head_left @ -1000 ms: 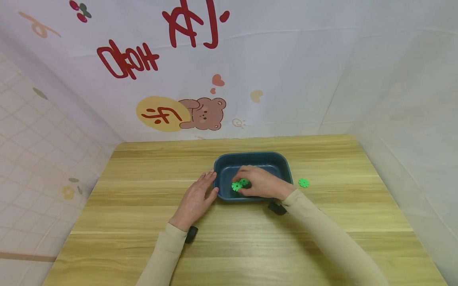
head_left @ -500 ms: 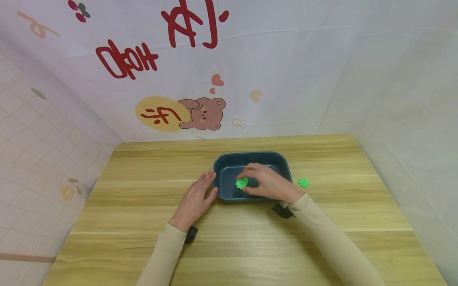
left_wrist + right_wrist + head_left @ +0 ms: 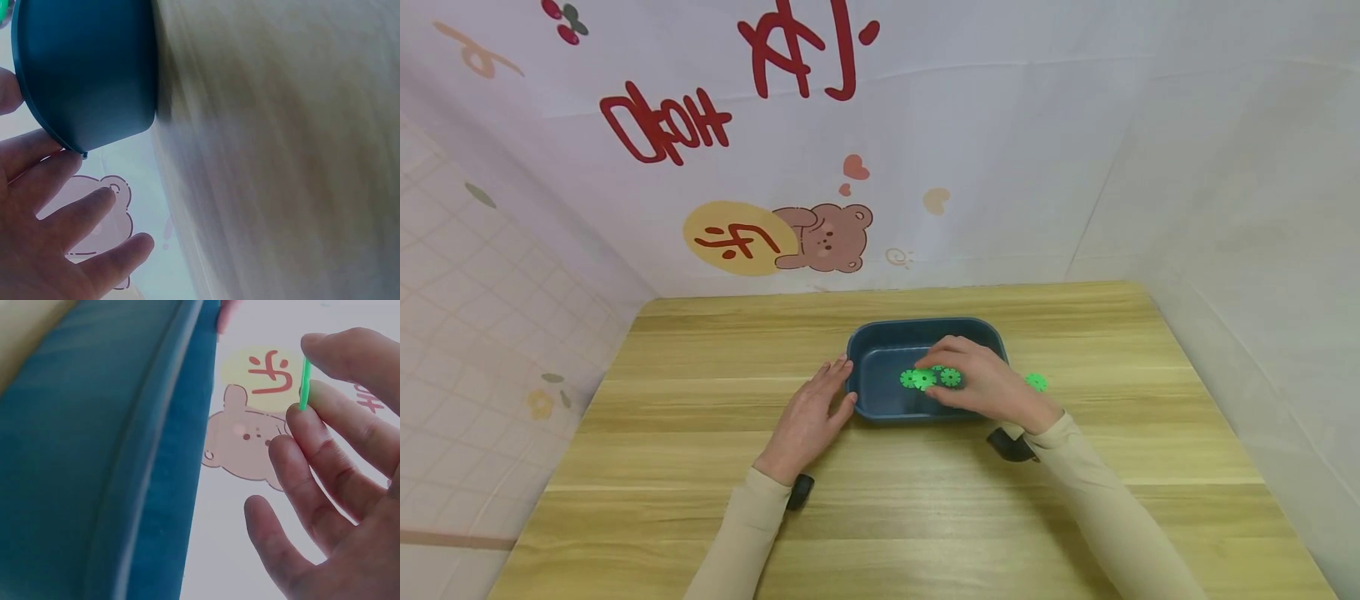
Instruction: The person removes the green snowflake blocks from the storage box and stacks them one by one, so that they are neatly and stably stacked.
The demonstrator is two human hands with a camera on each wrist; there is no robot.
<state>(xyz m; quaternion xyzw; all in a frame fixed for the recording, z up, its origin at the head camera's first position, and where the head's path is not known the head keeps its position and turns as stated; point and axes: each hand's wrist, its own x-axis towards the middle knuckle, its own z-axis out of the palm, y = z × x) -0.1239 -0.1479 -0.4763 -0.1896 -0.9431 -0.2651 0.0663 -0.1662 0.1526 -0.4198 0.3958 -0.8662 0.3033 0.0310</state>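
Observation:
My right hand (image 3: pixel 973 379) is over a dark blue rectangular tub (image 3: pixel 876 404) and pinches a green notched snowflake disc (image 3: pixel 924 381). In the right wrist view the held disc (image 3: pixel 305 384) shows edge-on between thumb and fingertips, with the wall behind. Other green discs (image 3: pixel 951 377) lie in the tub below the hand, partly hidden by it and by the held disc. My left hand (image 3: pixel 805 425) rests at the tub's left end, its fairly straight fingers (image 3: pixel 47 178) touching the rim.
One more green disc (image 3: pixel 1036 382) lies on the wooden table (image 3: pixel 925 517) right of the tub, partly covered by the right wrist. A black wrist mount (image 3: pixel 1011 444) hangs below that wrist. A white printed sheet (image 3: pixel 1000 150) stands behind the table.
The right hand has moved right within the tub and lifted a little, a green disc in its pinch. More discs now show beneath it. The left hand has stayed still.

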